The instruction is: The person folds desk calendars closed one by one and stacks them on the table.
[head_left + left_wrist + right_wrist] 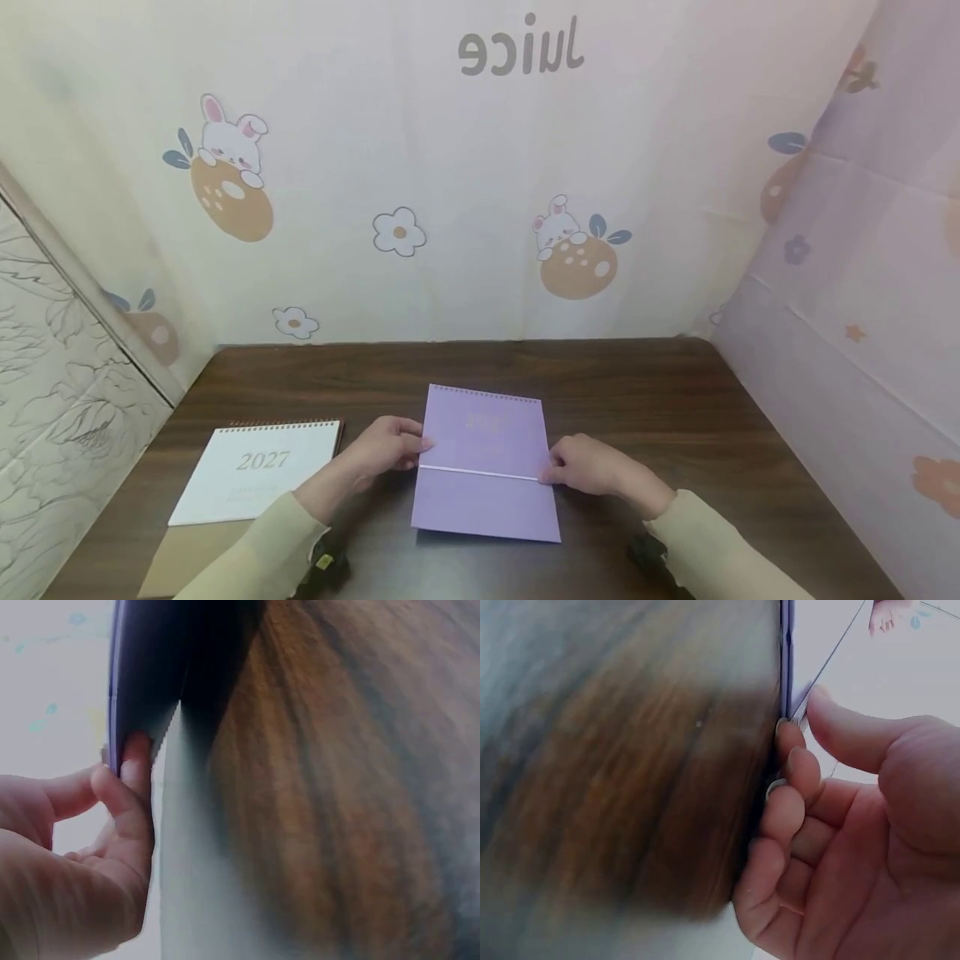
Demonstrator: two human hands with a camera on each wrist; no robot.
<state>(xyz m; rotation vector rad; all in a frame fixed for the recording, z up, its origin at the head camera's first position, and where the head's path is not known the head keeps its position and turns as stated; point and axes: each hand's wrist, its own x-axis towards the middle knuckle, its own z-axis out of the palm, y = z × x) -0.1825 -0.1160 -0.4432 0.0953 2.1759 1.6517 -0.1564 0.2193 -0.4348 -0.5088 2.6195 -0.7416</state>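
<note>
A purple desk calendar (487,508) with a spiral binding along its top edge is held over the middle of the table. Across its cover runs a thin white band (480,472). My left hand (384,450) pinches the calendar's left side, thumb on the cover and fingers behind, as the left wrist view shows. At the opposite side, my right hand (588,464) grips the right edge where the band meets it. In the right wrist view the fingertips (784,810) curl at the edge, with the thumb on the cover side.
To the left lies a white calendar (262,475) marked 2027, on a brown backing (187,554), partly behind my left forearm. The dark wooden table (637,383) ends at a patterned curtain (480,167) at the back and right.
</note>
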